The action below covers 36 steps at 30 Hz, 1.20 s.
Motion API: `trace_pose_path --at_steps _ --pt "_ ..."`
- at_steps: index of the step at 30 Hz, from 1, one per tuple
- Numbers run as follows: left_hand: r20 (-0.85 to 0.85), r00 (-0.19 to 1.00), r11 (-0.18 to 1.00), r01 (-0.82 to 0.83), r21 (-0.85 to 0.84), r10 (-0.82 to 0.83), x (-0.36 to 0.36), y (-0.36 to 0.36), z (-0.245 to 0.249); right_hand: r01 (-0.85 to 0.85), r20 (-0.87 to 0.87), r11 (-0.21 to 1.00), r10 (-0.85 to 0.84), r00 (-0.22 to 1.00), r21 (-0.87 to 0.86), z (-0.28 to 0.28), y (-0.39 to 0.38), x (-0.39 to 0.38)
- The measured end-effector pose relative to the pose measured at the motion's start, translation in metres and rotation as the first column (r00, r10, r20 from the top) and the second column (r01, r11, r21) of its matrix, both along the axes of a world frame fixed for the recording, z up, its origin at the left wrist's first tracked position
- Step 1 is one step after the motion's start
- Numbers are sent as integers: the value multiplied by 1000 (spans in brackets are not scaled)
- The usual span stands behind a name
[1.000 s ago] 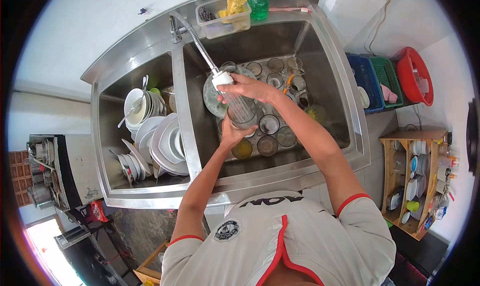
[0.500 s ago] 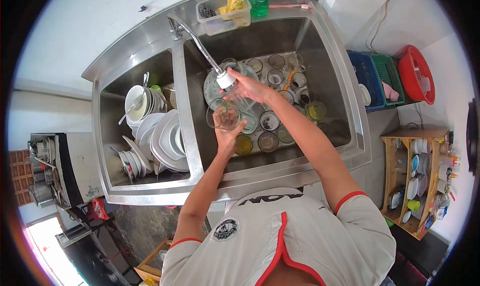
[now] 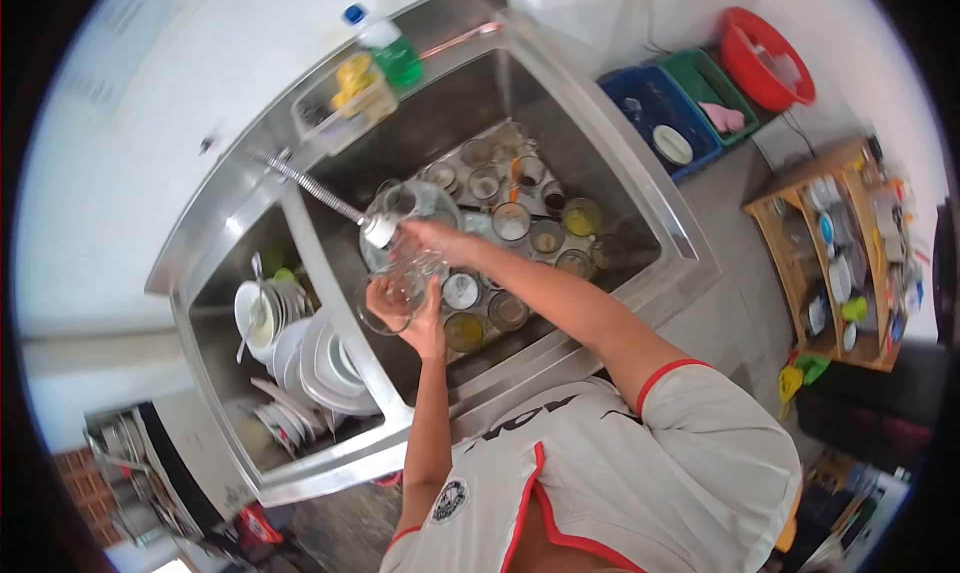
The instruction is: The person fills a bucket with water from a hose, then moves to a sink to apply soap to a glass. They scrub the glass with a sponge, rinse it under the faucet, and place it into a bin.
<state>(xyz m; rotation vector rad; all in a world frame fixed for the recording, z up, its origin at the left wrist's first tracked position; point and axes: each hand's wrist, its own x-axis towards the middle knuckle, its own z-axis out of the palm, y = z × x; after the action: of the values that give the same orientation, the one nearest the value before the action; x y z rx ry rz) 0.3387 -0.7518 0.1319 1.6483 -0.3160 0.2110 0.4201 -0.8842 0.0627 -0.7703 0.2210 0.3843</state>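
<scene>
My left hand [image 3: 412, 318] is wrapped around a clear drinking glass [image 3: 385, 308], tilted near the sink's divider. My right hand [image 3: 440, 241] is just right of the white tap head [image 3: 380, 230], its fingertips close to it. Blur and clear glass or water beneath hide whether those fingers grip anything. The tap head hangs on a flexible metal hose [image 3: 318, 191] above the left-hand glass. Behind the hands is a round clear dish [image 3: 445, 208]. Several used glasses stand in the right basin, among them one with yellow liquid [image 3: 465, 331] and another with whitish foam [image 3: 460, 291].
Stacked white plates and bowls [image 3: 325, 373] fill part of the left basin. On the back ledge are a plastic tub [image 3: 350, 123] with sponges and a green soap bottle [image 3: 395, 58]. Blue [image 3: 650, 123] and green crates [image 3: 705, 98], a red basin [image 3: 765, 63] and a wooden dish rack [image 3: 800, 263] are rightward.
My view has turned and shifted, so the sink appears tilted. The glass stays in my left hand, now nearer the divider. My right hand remains beside the tap head.
</scene>
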Motion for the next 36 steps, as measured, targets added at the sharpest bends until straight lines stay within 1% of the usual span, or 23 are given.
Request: trace_pose_path --at_steps 1,4,5,7,8,9,10,11,12,13,14,15,16,17,20,21,24,27,30,33,36 --pt "-21 999 996 -28 -80 27 2 -5 -3 10 20 999 -11 1000 34 -19 5 0" --pt "50 999 997 -17 -72 21 7 -12 -8 -28 -94 979 10 996 -202 -19 3 -28" --pt "58 998 998 9 -56 -5 6 -11 -8 -46 -84 991 35 996 -124 -8 -1 -41" --pt "-111 991 968 39 -248 -69 2 -13 -3 -91 -60 995 93 994 35 31 -13 -71" --pt "-194 975 939 38 -342 -110 0 -15 1 -113 -35 993 114 993 42 30 -20 -76" --pt "-323 938 933 -1 -361 -124 0 -16 6 -137 -9 989 137 990 47 30 -27 -81" --pt "-395 891 876 4 -483 -223 1 -18 6 -163 18 985 163 987 52 30 -33 -85" --pt "-448 833 803 -8 -595 -324 0 -20 6 -128 -27 990 126 992 -60 62 -41 -98" --pt "-484 766 721 -38 -692 -424 -1 -20 5 -98 17 962 105 994 -253 74 -46 -108" --pt "-489 771 725 -52 -687 -409 0 -22 -11 -59 64 900 96 993 -433 81 -50 -116" --pt "-508 719 688 -56 -723 -475 -3 -25 -9 -14 113 804 100 989 -595 84 -53 -124" --pt "-518 666 649 -67 -758 -537 -8 -30 -7 152 244 642 56 968 -751 84 -56 -130" --pt "-525 609 611 -83 -787 -594 -14 -34 -6 320 377 445 44 925 -836 83 -56 -136" --pt "-567 554 618 -117 -778 -609 -16 -40 -13 480 504 227 64 861 -848 85 -55 -143" --pt "-557 387 514 -218 -829 -735 -33 -55 -14 457 487 196 146 861 -867 110 -56 -166" --pt "-622 384 590 -213 -779 -683 -37 -60 -14 431 462 207 137 876 -878 116 -54 -171" --pt "-614 345 581 -206 -788 -710 -39 -60 -27 425 445 148 142 884 -893 109 -54 -179" --pt "-614 272 576 -211 -790 -741 -43 -61 -26 294 306 100 139 942 -950 119 -54 -183" --pt "-604 225 555 -245 -795 -765 -46 -63 -32 362 385 210 80 920 -908 113 -60 -184" --pt "-581 209 531 -251 -810 -787 -60 -76 -5 372 401 328 22 916 -868 113 -68 -187" --pt "-554 233 485 -295 -823 -799 -68 -85 -18 468 481 349 -55 875 -812 106 -77 -194"
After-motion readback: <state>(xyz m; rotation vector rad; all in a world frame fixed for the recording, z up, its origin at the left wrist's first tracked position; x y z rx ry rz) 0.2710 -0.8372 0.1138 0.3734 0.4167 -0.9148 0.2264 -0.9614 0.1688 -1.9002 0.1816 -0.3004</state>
